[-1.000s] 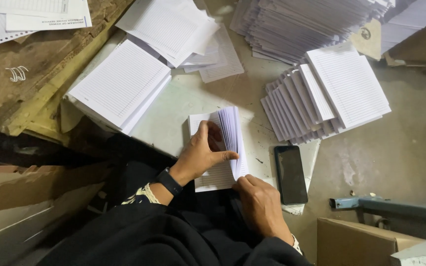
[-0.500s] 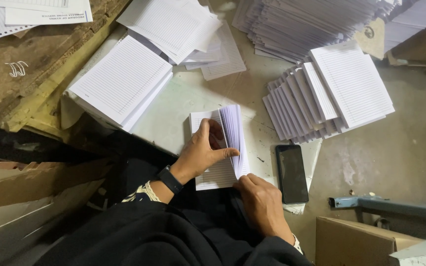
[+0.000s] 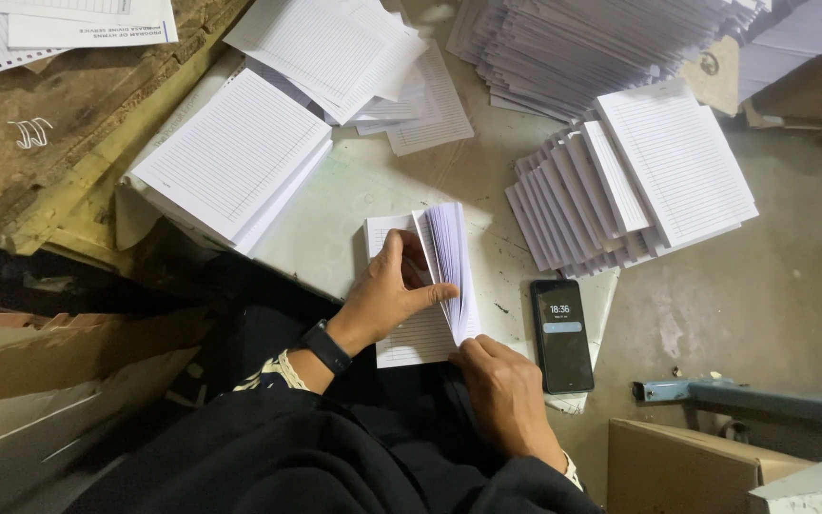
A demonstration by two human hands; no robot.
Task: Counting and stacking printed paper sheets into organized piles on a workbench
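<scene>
Fanning a small pad (image 3: 430, 286) of lined sheets, the left hand (image 3: 387, 295) lies on the pad with its thumb pressed against the lifted leaves and its fingers tucked into the gap behind them, so it grasps the raised sheets rather than lying flat. The right hand (image 3: 506, 395) pinches the pad's near corner, fingers curled down on the bottom edge; it holds the pad steady. The pad sits on the pale table (image 3: 354, 205), just in front of the person, part of it flat and part standing on edge in a loose fan.

The step in hand looks like leafing or counting through the sheets, about midway through the pad, judging by the share already turned. The next move seems to call for the thumb to let one leaf or a small group slip past while the right hand keeps the corner pinned, so the pad does not slide.

A wristband (image 3: 323, 345) sits on the left wrist above a dark sleeve (image 3: 268, 447). Just right of the pad lies a phone (image 3: 560, 335) with its screen lit. Beyond it a fanned row of pads (image 3: 639, 181) leans in steps, and a taller heap of pads (image 3: 582, 48) lies behind that. To the left a thick stack of lined sheets (image 3: 230, 157) rests at the table edge, with loose sheets (image 3: 354, 57) above it. A cardboard box (image 3: 687, 466) stands at lower right.
</scene>
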